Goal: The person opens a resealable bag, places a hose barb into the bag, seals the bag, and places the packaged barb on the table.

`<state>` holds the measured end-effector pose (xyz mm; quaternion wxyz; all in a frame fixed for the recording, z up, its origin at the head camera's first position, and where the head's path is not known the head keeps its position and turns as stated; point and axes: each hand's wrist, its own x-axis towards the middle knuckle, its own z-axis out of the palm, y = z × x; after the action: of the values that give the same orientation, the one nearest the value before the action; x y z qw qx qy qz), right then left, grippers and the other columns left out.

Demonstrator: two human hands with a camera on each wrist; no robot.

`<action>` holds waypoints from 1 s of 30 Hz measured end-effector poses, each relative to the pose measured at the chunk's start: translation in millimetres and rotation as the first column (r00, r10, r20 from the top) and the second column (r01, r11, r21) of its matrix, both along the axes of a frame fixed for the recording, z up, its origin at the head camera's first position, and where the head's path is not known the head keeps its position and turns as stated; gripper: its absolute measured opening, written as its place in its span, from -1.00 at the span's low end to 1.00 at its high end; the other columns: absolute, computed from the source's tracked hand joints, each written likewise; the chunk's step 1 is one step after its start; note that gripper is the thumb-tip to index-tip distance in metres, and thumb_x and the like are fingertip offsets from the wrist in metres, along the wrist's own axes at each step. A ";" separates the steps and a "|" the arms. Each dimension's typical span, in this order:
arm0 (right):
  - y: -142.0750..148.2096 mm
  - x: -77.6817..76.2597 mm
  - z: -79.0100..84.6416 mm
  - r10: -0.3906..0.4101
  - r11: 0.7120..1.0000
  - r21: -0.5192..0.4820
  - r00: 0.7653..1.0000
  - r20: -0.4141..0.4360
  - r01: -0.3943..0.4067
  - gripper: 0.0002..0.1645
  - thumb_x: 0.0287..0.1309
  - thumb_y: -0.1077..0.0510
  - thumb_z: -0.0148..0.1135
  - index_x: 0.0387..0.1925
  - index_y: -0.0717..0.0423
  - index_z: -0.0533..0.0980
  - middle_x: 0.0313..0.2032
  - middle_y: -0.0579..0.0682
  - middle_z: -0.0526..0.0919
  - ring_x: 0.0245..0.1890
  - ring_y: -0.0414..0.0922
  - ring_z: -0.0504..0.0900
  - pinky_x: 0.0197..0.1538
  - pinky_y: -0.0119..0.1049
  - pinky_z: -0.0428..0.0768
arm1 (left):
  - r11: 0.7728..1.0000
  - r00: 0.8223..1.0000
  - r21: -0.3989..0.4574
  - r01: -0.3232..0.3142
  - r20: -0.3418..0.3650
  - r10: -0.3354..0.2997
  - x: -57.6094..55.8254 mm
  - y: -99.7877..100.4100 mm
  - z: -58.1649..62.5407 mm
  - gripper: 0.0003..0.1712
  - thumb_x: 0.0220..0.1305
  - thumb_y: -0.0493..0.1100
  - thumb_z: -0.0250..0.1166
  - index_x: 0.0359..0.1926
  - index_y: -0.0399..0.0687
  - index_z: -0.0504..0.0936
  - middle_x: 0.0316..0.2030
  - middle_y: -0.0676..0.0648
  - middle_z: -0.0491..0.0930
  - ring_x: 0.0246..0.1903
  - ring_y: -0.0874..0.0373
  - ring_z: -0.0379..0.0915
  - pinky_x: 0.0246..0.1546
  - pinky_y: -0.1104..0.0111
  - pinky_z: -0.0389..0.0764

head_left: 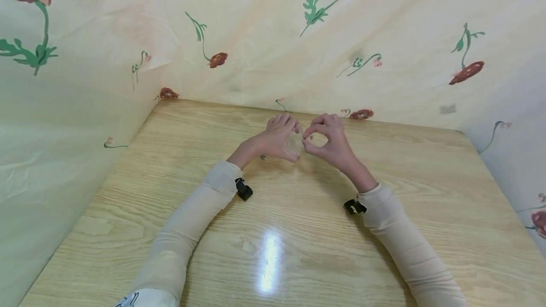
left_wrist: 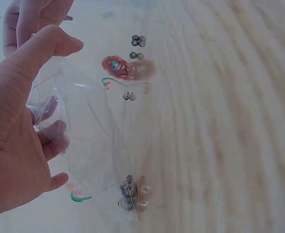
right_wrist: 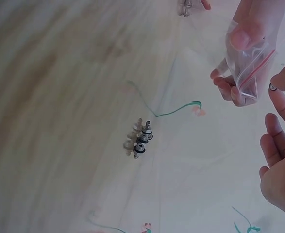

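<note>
My left hand (head_left: 277,139) grips a clear zip bag (right_wrist: 251,68) with a red line near its mouth. In the left wrist view the clear bag (left_wrist: 91,116) hangs down from the thumb and fingers. Close to the bag's mouth, my right hand (head_left: 330,141) pinches a small metal piece (right_wrist: 273,87) with a dark ring between thumb and forefinger. Its other fingers are loosely bent. Several small metal fittings with black rings (right_wrist: 141,141) stand together on the table. Another cluster of metal pieces (left_wrist: 127,194) shows by the bag's lower edge; whether inside or behind it I cannot tell.
The glossy wood-grain table (head_left: 298,231) reflects a bright light. Floral sheeting (head_left: 256,37) rises behind it and along its sides. More small metal pieces (left_wrist: 139,40) stand farther along the table. Dark wrist straps (head_left: 244,189) sit at both sleeve cuffs.
</note>
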<state>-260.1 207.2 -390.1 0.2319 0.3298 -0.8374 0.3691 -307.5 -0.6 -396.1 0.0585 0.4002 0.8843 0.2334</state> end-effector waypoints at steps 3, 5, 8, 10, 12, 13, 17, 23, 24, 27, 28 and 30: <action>-1.1 0.0 -0.3 0.006 1.000 0.004 1.000 -0.011 -0.006 -0.86 -0.07 0.38 0.46 -0.42 0.14 0.71 -0.25 0.16 0.57 -0.18 0.11 0.32 0.07 0.02 0.12 | 1.000 1.000 -0.004 0.001 0.001 -0.001 -0.9 0.6 -0.7 -0.20 0.05 0.14 0.46 0.17 -0.12 0.31 0.09 -0.08 0.22 0.10 -0.02 0.07 0.22 0.03 0.11; -1.7 0.1 -0.2 0.007 1.000 0.014 1.000 -0.022 -0.007 -0.87 -0.08 0.38 0.47 -0.42 0.15 0.71 -0.24 0.17 0.57 -0.17 0.13 0.33 0.08 0.04 0.13 | 1.000 1.000 -0.008 0.000 -0.002 0.000 -1.5 0.9 -1.2 -0.21 0.05 0.14 0.46 0.17 -0.10 0.31 0.10 -0.08 0.23 0.09 -0.01 0.08 0.22 0.04 0.12; -2.5 0.6 -0.1 0.008 1.000 0.027 1.000 -0.025 -0.007 -0.87 -0.07 0.37 0.47 -0.42 0.15 0.71 -0.23 0.17 0.57 -0.15 0.14 0.35 0.11 0.11 0.13 | 1.000 1.000 -0.016 -0.002 -0.004 0.002 -2.2 1.4 -1.8 -0.21 0.05 0.15 0.46 0.17 -0.09 0.30 0.09 -0.08 0.23 0.09 -0.01 0.08 0.23 0.04 0.11; -2.9 0.9 -0.7 0.007 0.999 0.036 1.000 -0.023 -0.006 -0.88 -0.06 0.36 0.47 -0.42 0.14 0.71 -0.22 0.18 0.56 -0.13 0.14 0.35 0.12 0.15 0.13 | 1.000 1.000 -0.021 -0.002 -0.004 0.002 -2.0 1.5 -1.7 -0.21 0.06 0.16 0.46 0.17 -0.09 0.30 0.10 -0.08 0.22 0.09 -0.01 0.08 0.23 0.03 0.11; -3.0 0.8 -1.6 0.007 0.999 0.042 1.000 -0.021 -0.006 -0.88 -0.04 0.36 0.47 -0.42 0.13 0.71 -0.22 0.17 0.56 -0.13 0.14 0.35 0.13 0.18 0.13 | 1.000 1.000 -0.022 -0.001 -0.002 0.001 -1.8 1.5 -1.6 -0.21 0.06 0.16 0.46 0.17 -0.09 0.30 0.10 -0.07 0.22 0.09 0.00 0.07 0.23 0.03 0.10; -3.0 0.8 -2.0 0.006 0.999 0.044 1.000 -0.021 -0.006 -0.88 -0.04 0.36 0.47 -0.42 0.13 0.71 -0.22 0.17 0.56 -0.12 0.14 0.36 0.14 0.19 0.13 | 1.000 1.000 -0.022 0.000 -0.001 0.000 -1.7 1.4 -1.5 -0.21 0.06 0.16 0.46 0.17 -0.09 0.30 0.10 -0.07 0.22 0.09 0.00 0.07 0.23 0.04 0.10; -3.1 0.6 -3.4 0.010 0.999 0.053 1.000 -0.019 -0.009 -0.87 -0.05 0.36 0.48 -0.42 0.13 0.70 -0.22 0.16 0.55 -0.12 0.13 0.37 0.17 0.21 0.12 | 1.000 1.000 -0.022 0.002 -0.001 -0.003 -1.0 1.2 -1.0 -0.22 0.07 0.16 0.45 0.17 -0.09 0.31 0.09 -0.07 0.23 0.08 0.00 0.07 0.21 0.05 0.11; -3.6 1.4 -2.8 0.016 0.997 0.077 1.000 -0.016 -0.015 -0.86 -0.05 0.36 0.49 -0.41 0.12 0.70 -0.21 0.16 0.56 -0.10 0.14 0.36 0.18 0.22 0.11 | 1.000 1.000 -0.020 0.006 0.004 -0.006 -0.2 0.8 0.5 -0.23 0.07 0.14 0.43 0.17 -0.10 0.31 0.08 -0.08 0.23 0.08 0.00 0.08 0.23 0.03 0.10; -3.8 1.7 -2.6 0.016 0.997 0.081 1.000 -0.014 -0.014 -0.86 -0.05 0.36 0.49 -0.41 0.12 0.70 -0.21 0.16 0.56 -0.09 0.14 0.35 0.18 0.22 0.11 | 1.000 1.000 -0.020 0.007 0.006 -0.007 -0.1 0.7 0.7 -0.23 0.07 0.14 0.43 0.17 -0.10 0.31 0.09 -0.08 0.23 0.09 0.00 0.08 0.24 0.03 0.10; -4.5 2.7 -1.8 0.012 0.996 0.094 1.000 -0.011 -0.011 -0.86 -0.03 0.36 0.49 -0.40 0.13 0.70 -0.21 0.16 0.55 -0.09 0.15 0.34 0.17 0.22 0.12 | 1.000 1.000 -0.017 0.009 0.008 -0.009 -0.6 0.3 0.4 -0.24 0.09 0.14 0.43 0.17 -0.10 0.31 0.09 -0.08 0.22 0.09 -0.01 0.07 0.23 0.02 0.09; -4.7 2.9 -1.7 0.010 0.995 0.097 1.000 -0.010 -0.009 -0.87 -0.03 0.35 0.49 -0.40 0.13 0.70 -0.20 0.16 0.55 -0.09 0.15 0.34 0.17 0.22 0.12 | 1.000 1.000 -0.016 0.009 0.008 -0.009 -0.8 0.2 0.2 -0.24 0.10 0.14 0.43 0.17 -0.09 0.31 0.08 -0.08 0.22 0.09 -0.01 0.07 0.23 0.02 0.09; -5.0 3.4 -1.4 0.007 0.995 0.102 1.000 -0.009 -0.006 -0.88 -0.02 0.35 0.49 -0.40 0.14 0.71 -0.21 0.16 0.55 -0.10 0.15 0.33 0.16 0.22 0.13 | 1.000 1.000 -0.015 0.011 0.006 -0.011 -1.6 0.1 -0.8 -0.26 0.11 0.15 0.43 0.16 -0.08 0.31 0.08 -0.07 0.21 0.08 -0.01 0.06 0.22 0.01 0.09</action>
<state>-256.7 202.2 -391.4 0.2174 0.3457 -0.8529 0.3252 -309.1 -0.5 -396.9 0.0655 0.4041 0.8835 0.2278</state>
